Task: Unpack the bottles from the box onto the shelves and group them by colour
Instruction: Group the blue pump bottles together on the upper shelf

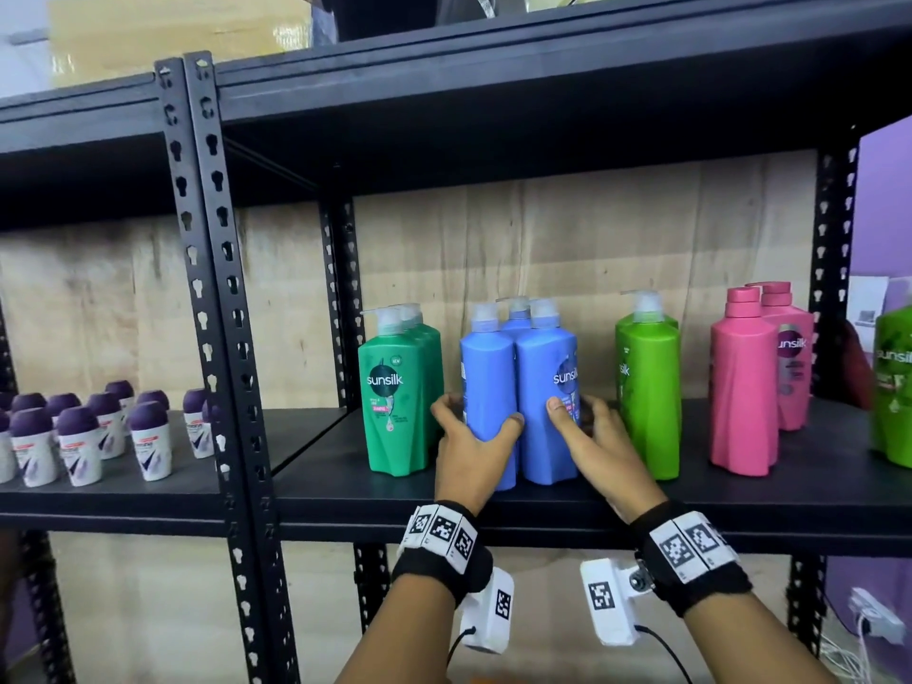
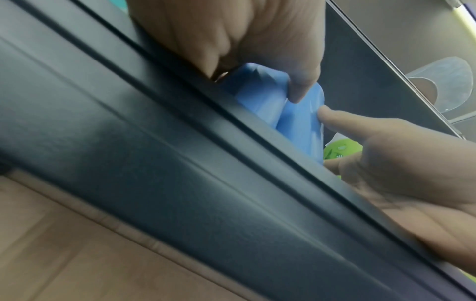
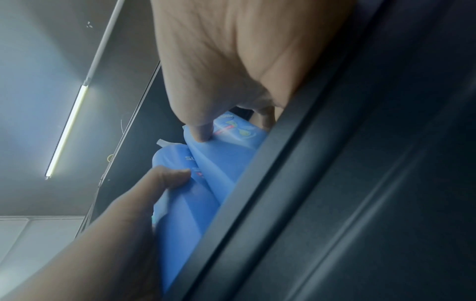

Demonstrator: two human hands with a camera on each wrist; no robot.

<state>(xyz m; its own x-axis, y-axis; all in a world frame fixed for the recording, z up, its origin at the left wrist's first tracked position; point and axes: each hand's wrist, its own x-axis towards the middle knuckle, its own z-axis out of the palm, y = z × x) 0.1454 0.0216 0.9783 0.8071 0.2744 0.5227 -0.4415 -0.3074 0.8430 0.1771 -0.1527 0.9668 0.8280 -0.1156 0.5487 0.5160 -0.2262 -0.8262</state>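
Black metal shelving (image 1: 493, 491) with a plywood back, that's the whole setup. Far left, a bunch of little purple-capped roll-ons (image 1: 79, 436) on the neighbouring shelf. Next bay over, dark green bottles (image 1: 397, 397) lined up front to back, then the blue bottles (image 1: 518, 387) bunched tight together just beside them. Left hand (image 1: 471, 436) is wrapped round the left blue bottle (image 1: 486, 382), thumb across the front, fingers curled behind. Right hand (image 1: 599, 436) has the right blue bottle (image 1: 545, 387) the same way, thumb on the label, fingers round the far side. Both bottles upright on the shelf, touching. Further right, lime green bottles (image 1: 649, 382), then pink bottles (image 1: 745, 382), and another lime one (image 1: 893, 382) at the edge.
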